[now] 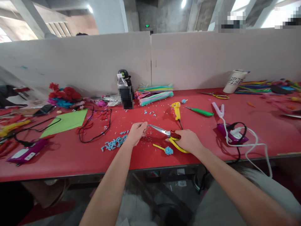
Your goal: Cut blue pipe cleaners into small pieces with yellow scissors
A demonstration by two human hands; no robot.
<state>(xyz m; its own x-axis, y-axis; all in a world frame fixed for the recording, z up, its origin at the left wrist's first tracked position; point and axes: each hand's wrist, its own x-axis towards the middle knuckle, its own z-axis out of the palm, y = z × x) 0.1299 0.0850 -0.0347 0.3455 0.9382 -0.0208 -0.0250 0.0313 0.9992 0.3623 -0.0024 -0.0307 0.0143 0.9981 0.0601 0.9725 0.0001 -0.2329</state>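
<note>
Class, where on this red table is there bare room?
Bare: the front strip between the blue pieces and the left purple device; between the green-handled tool and the right hand holding the scissors. Crowded: around the black cable and green paper.

red table (70, 157), white partition (94, 59) (concrete ceiling (152, 12))

The glue gun (176, 110) lies behind the scissors (168, 135).
</note>
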